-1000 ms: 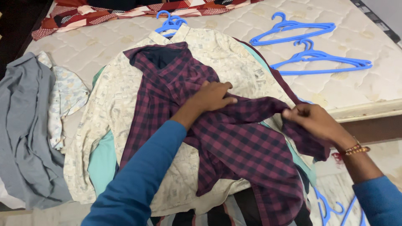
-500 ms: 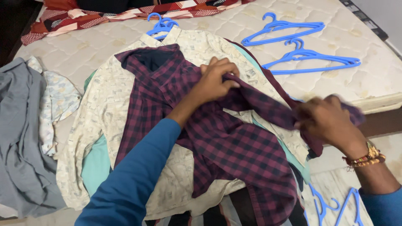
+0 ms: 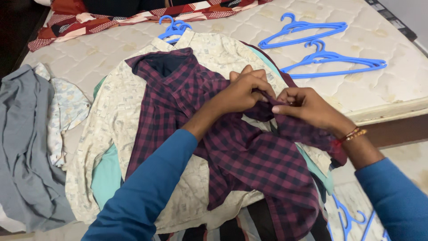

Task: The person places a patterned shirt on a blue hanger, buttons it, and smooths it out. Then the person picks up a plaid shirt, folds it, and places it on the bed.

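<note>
Shirt (image 3: 232,147): maroon/black check, dark lining at collar, spread face-up on top of clothes pile, w/ cream print shirt (image 3: 120,111) directly under it, all on mattress (image 3: 388,89). Sleeve bunched up near chest. Left hand (image 3: 243,91) and right hand (image 3: 307,107) close together, fingers nearly touching, both pinched on sleeve fabric. Blue hangers (image 3: 330,60) lie well apart, upper right. Grey garment (image 3: 22,147) at left.
</note>
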